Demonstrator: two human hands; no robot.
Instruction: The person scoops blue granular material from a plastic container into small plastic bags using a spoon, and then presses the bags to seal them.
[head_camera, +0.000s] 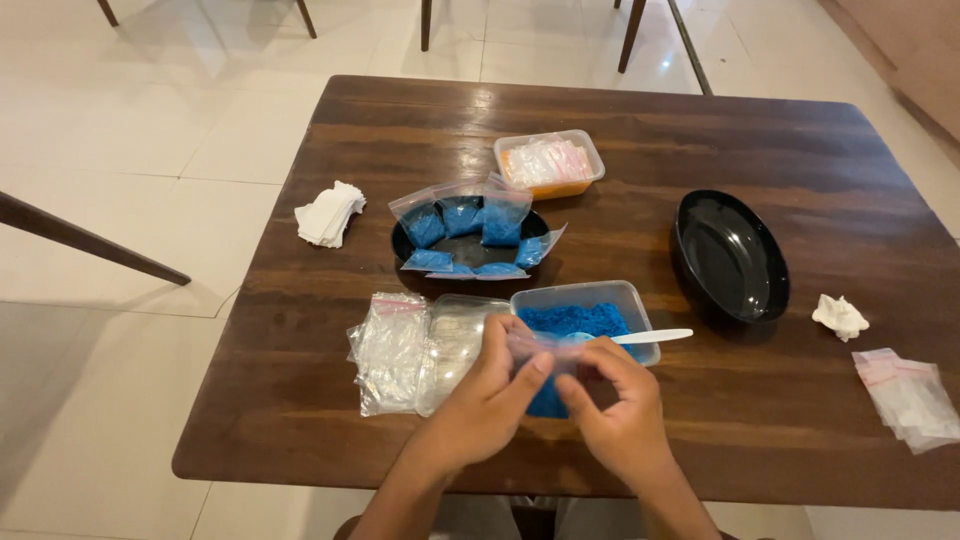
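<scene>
Worktop (780, 150): dark brown wood w/ streaky grain, glossy. Floor (150, 120): off-white tiles, pale grout lines. Tub (585, 300): clear plastic, bright blue powder inside. Spoon (650, 336): white. Small bag (545, 350) betw. both grips: clear, blue at the bottom. Filled bags (462, 220): clear w/ pink-red seal strip, deep blue fill. Dish under them (405, 243): black; 2nd dish (730, 255): glossy black. Far tub (549, 163): clear, orange base, whitish bags w/ pink strips. Empty bags (390, 350) & spare bags (912, 395): clear, pink strip. Napkins (328, 213), crumpled tissue (840, 316): white.
</scene>
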